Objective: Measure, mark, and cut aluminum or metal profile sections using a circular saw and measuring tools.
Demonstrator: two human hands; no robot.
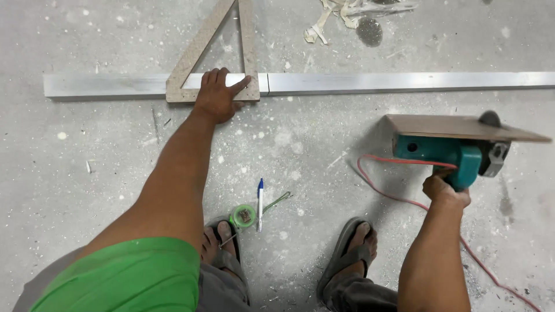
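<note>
The left hand (217, 95) is pressing down, fingers spread wide and flat, on the bottom edge of a triangular wooden square (213, 53), which is lying across a long aluminium bar (376, 82) stretched over the concrete floor (87, 150). The thumb is reaching out to the triangle's right corner, just beside a dark mark crossing the bar. The right hand (444, 190) is gripping the handle of a teal power saw (457, 147), fingers wrapped tight around it, and is holding the tool up off the floor, well apart from the bar; the saw's flat brown base plate is facing up and a dark blade edge is peeking over its far side. A red cord (404, 199) is trailing from the saw down across the floor toward the lower right. Between the person's 2 sandalled feet, a green tape measure (243, 216) and a blue-capped pen (260, 202) are lying near each other. Pale scraps (341, 14) are sitting beyond the bar at the top.
</note>
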